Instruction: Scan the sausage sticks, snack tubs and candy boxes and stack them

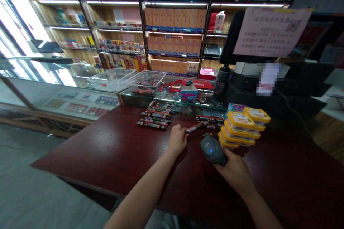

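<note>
My left hand (178, 140) is closed on one end of a slim, dark wrapped stick (194, 127) with red and white print, just above the dark red tabletop. My right hand (238, 171) grips a handheld barcode scanner (212, 150) with a blue light lit on its top. The scanner's head points toward the stick's side of the table. A pile of similar wrapped sticks (156, 118) lies beyond my left hand. More sticks (211, 118) lie past the held one. Right of these, yellow-lidded tubs (240, 120) stand in stacks close to the scanner.
Behind the tabletop (107, 154) runs a glass counter with a clear bin (113, 78), another bin of sticks (146, 86) and a small blue box (189, 92). A monitor with a pink paper sign (271, 30) stands at right. Shelves of boxed goods line the back wall.
</note>
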A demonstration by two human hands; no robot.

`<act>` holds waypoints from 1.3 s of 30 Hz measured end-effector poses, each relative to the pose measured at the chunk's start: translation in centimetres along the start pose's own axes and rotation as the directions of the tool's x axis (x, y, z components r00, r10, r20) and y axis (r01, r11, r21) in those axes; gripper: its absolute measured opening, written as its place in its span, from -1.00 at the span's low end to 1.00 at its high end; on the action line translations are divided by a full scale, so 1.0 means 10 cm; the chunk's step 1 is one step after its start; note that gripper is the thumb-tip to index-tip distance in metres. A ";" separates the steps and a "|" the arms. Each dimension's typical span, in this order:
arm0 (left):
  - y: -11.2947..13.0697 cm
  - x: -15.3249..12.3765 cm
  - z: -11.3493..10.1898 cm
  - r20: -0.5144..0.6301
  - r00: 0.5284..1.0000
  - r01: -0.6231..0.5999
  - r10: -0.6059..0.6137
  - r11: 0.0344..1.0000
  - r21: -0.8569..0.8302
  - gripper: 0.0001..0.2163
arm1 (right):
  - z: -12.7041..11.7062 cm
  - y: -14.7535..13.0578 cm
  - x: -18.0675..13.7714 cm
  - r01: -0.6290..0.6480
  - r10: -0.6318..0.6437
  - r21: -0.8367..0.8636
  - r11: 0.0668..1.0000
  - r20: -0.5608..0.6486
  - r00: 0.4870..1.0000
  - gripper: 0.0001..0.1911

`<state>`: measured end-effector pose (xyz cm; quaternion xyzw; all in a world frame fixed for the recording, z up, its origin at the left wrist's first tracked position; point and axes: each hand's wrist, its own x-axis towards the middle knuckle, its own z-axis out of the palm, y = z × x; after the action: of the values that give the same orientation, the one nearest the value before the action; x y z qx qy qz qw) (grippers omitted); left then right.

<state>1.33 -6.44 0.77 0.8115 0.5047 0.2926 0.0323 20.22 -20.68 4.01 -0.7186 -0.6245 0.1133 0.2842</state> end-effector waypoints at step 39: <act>-0.09 0.09 -0.20 -0.145 0.988 -0.063 0.059 0.998 -0.023 -0.70 | 0.18 0.30 -0.11 0.244 -0.336 -0.380 0.892 -0.197 0.921 -0.71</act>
<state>-0.13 -5.70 2.51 0.8028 0.4767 0.3582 -0.0021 21.56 -21.43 0.74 -0.6637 -0.6933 -0.1371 0.2450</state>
